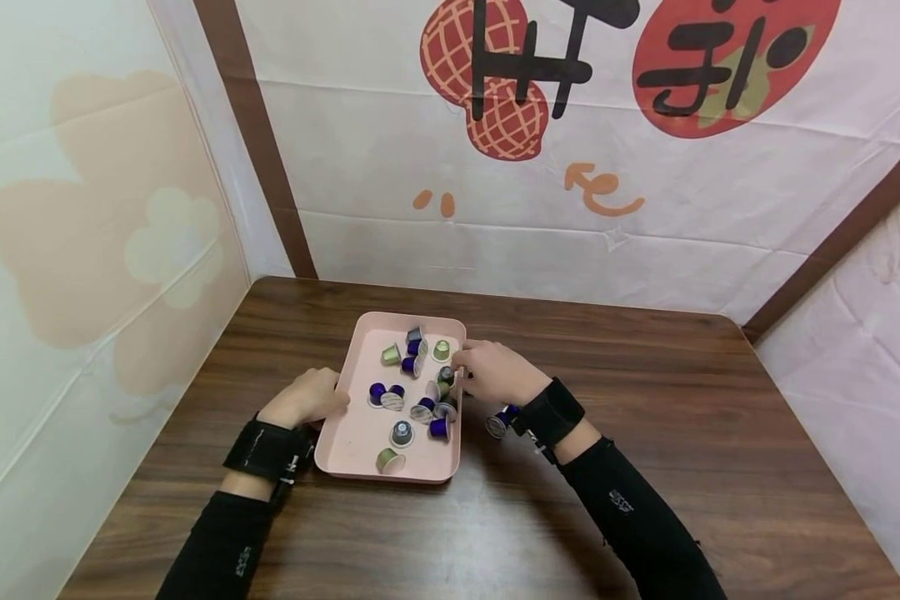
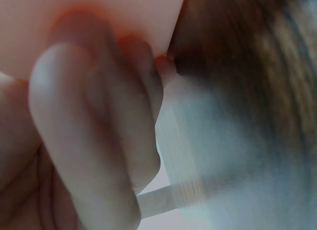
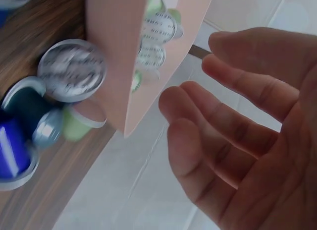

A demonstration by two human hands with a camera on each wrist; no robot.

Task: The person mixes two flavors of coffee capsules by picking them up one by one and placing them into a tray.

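Observation:
A pink tray (image 1: 360, 442) on the wooden table holds several coffee capsules in purple, green and grey. My left hand (image 1: 309, 397) grips its left side; in the left wrist view the curled fingers (image 2: 99, 111) press against the pink wall. At the tray's right edge, my right hand (image 1: 501, 371) reaches over the rim near a dark grey capsule (image 1: 446, 374). In the right wrist view its fingers (image 3: 185, 145) are loosely bent and apart, with nothing seen between them. A purple capsule (image 1: 497, 426) lies on the table below the right wrist.
Outside the tray, the right wrist view shows a blue capsule (image 3: 12, 150), a dark teal one (image 3: 27, 111) and a green one (image 3: 81, 122) grouped on the table (image 1: 645, 467). A printed cloth (image 1: 360, 167) hangs behind the table's far edge.

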